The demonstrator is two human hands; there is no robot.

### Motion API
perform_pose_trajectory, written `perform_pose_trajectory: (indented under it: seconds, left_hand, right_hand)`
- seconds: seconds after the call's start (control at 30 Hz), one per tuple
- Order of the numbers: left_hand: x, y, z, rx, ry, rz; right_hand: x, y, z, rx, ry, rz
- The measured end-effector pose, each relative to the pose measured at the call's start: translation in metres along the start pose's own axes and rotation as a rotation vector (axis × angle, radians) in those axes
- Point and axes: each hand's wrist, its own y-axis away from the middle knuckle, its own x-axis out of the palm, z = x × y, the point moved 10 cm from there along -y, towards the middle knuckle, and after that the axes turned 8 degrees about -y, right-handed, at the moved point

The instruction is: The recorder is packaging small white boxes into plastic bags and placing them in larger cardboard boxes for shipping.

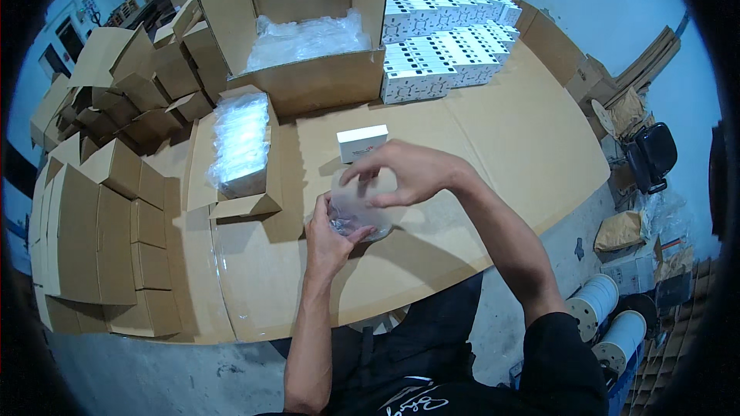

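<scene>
Near the middle of the cardboard-covered table, both my hands are on a translucent plastic bag. My left hand wraps its lower left side, thumb toward the front. From the right, my right hand curls over the upper part, its fingers and thumb on either side of the frosted plastic. Whether anything is inside the bag I cannot tell. Just beyond my hands, a small white box stands on the table. To the left lies an open carton holding a row of bubble-wrapped pieces.
A large open carton with clear bubble bags stands at the back. Right of it rise stacked white boxes. Brown cartons pile up on the left. Cable spools and a black chair are beyond the right edge.
</scene>
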Motion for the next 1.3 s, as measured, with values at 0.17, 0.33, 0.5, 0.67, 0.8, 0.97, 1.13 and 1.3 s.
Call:
perform_pose_trajectory:
  seconds: [0.17, 0.33, 0.5, 0.67, 0.8, 0.97, 1.13, 1.3]
  left_hand:
    - [-0.005, 0.001, -0.001, -0.005, 0.028, -0.038]
    - [-0.003, -0.002, -0.005, 0.034, 0.049, -0.053]
    - [-0.002, -0.006, 0.008, 0.025, 0.079, -0.07]
    - [-0.002, -0.008, 0.008, 0.031, 0.135, -0.069]
    - [-0.003, -0.01, 0.004, 0.045, 0.092, -0.069]
    - [-0.003, -0.008, 0.009, 0.029, 0.134, -0.066]
    - [0.0, -0.009, 0.01, 0.049, 0.084, -0.076]
    - [-0.004, -0.008, 0.011, 0.043, 0.094, -0.078]
  right_hand:
    - [-0.057, 0.022, -0.027, 0.015, -0.213, -0.485]
    - [-0.069, 0.056, -0.089, 0.016, -0.219, -0.9]
    - [-0.034, 0.046, -0.114, 0.044, -0.494, -0.853]
    - [-0.036, 0.047, -0.128, 0.039, -0.415, -0.877]
    - [-0.035, 0.05, -0.127, 0.097, -0.408, -0.889]
    - [-0.036, 0.043, -0.101, 0.008, -0.15, -0.938]
    - [-0.047, 0.067, -0.138, -0.135, -0.607, -1.218]
    - [-0.032, 0.059, -0.144, -0.302, -1.133, -1.076]
